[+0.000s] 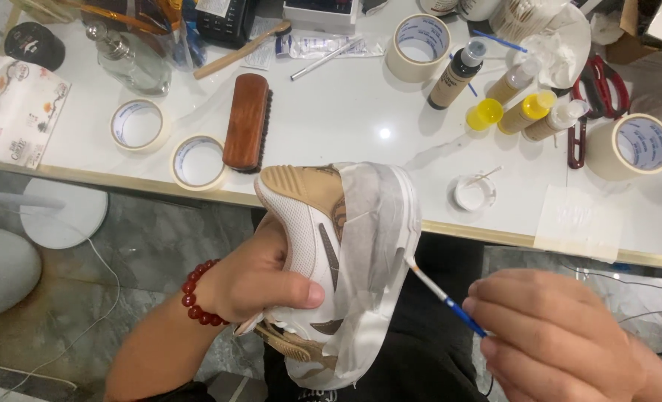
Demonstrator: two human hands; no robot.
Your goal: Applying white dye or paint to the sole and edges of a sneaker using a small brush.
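Two hands work below a white counter (331,126) with a gold edge, over grey marble floor (152,253): left hand (260,279) clasps a taped sneaker (331,260), right hand (561,339) pinches a fine brush (444,296) touching its sole.

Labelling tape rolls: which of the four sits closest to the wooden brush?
The tape roll at the table's front edge, touching the brush on its left. The other three rolls lie apart from it: far left, top centre, far right.

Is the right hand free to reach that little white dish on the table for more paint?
Probably yes. The right hand holds only a thin brush, and the white dish lies just beyond on the table with nothing between them.
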